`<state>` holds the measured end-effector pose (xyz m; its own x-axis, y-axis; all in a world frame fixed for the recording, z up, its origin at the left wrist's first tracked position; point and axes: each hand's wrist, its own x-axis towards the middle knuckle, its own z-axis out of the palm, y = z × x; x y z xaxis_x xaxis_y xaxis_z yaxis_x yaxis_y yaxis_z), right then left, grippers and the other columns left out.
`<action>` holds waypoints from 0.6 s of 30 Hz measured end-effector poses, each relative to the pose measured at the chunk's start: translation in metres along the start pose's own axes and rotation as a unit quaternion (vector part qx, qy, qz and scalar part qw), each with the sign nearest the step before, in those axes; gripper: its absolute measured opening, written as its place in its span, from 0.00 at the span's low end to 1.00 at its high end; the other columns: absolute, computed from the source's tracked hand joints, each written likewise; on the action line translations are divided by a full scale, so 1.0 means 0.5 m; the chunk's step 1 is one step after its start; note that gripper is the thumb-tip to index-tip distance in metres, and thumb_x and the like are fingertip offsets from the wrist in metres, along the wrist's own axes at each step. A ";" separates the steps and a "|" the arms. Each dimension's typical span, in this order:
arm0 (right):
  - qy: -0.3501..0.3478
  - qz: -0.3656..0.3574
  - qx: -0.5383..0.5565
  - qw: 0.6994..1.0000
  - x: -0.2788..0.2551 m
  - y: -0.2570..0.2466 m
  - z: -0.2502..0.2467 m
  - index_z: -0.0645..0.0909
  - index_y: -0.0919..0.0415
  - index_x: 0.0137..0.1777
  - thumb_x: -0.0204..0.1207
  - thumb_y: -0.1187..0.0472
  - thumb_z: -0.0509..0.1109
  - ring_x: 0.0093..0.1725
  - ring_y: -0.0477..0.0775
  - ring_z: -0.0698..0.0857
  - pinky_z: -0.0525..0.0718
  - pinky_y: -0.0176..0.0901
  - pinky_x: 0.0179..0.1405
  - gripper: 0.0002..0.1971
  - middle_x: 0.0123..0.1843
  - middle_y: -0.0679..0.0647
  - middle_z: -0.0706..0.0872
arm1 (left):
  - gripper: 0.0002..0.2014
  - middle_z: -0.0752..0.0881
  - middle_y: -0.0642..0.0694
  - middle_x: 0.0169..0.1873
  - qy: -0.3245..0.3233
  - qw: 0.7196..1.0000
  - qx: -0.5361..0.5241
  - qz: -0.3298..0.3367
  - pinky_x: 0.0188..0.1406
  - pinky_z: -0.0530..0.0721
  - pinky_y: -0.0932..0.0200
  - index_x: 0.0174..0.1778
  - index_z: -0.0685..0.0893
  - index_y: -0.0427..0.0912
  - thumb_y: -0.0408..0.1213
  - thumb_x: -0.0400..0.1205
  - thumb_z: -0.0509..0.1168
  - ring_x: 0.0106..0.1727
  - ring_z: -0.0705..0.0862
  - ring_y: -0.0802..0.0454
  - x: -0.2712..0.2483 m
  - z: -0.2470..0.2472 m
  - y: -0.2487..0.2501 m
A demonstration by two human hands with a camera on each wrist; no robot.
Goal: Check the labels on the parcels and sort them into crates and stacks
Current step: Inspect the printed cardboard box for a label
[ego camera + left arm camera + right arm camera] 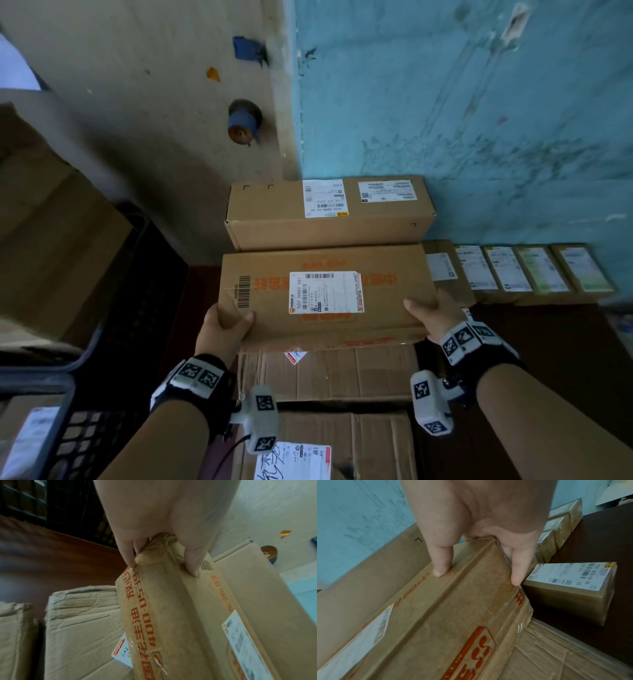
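Centre of the head view: a long cardboard parcel (329, 294) with orange print and a white shipping label (325, 292) facing up, held level between both hands. The left hand (224, 327) clamps the lower-left corner, thumb on top; in the left wrist view its fingers (127, 555) curl under the end edge. The right hand (433, 317) grips the right end, and in the right wrist view its thumb presses the top face while a finger (518, 568) hooks round the corner. The parcel sits just in front of a plain brown box (329, 212), which stands against the blue wall (479, 102) above centre and carries two white labels. Below the held parcel lie creased flat cartons (329, 373), whether touching it I can't tell. At right centre, a row of small labelled packets (524, 270) lines the wall on a dark surface. Lower left, a dark lattice crate (78, 438).
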<state>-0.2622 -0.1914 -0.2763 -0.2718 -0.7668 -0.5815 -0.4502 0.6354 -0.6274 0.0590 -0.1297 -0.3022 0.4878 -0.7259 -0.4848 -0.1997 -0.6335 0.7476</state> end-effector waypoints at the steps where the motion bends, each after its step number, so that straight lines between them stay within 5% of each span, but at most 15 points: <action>1: 0.001 -0.003 0.009 1.000 -0.003 0.003 -0.002 0.70 0.63 0.76 0.78 0.55 0.73 0.69 0.67 0.78 0.79 0.57 0.66 0.29 0.71 0.61 0.79 | 0.29 0.82 0.40 0.65 0.003 1.000 -0.020 0.002 0.64 0.81 0.46 0.76 0.71 0.39 0.38 0.80 0.72 0.62 0.82 0.41 -0.002 0.000 -0.005; 12: 0.050 -0.117 0.105 0.986 -0.152 0.039 -0.059 0.74 0.50 0.72 0.74 0.55 0.76 0.66 0.60 0.80 0.77 0.66 0.70 0.26 0.63 0.53 0.82 | 0.26 0.87 0.47 0.59 0.007 0.982 -0.165 0.095 0.71 0.79 0.39 0.69 0.79 0.48 0.40 0.75 0.77 0.63 0.84 0.47 -0.108 -0.075 -0.017; 18: 0.082 -0.222 0.179 0.955 -0.285 -0.020 -0.154 0.81 0.42 0.54 0.74 0.59 0.77 0.59 0.57 0.85 0.81 0.65 0.66 0.14 0.56 0.48 0.88 | 0.25 0.88 0.50 0.60 0.023 0.952 -0.228 0.201 0.72 0.78 0.40 0.69 0.80 0.50 0.39 0.75 0.77 0.64 0.84 0.50 -0.204 -0.159 0.079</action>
<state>-0.2847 -0.0955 -0.1473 -0.2644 -0.9532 -0.1464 -0.2400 0.2121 -0.9473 0.0691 -0.0594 -0.1868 0.4887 -0.8660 -0.1059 0.0071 -0.1174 0.9931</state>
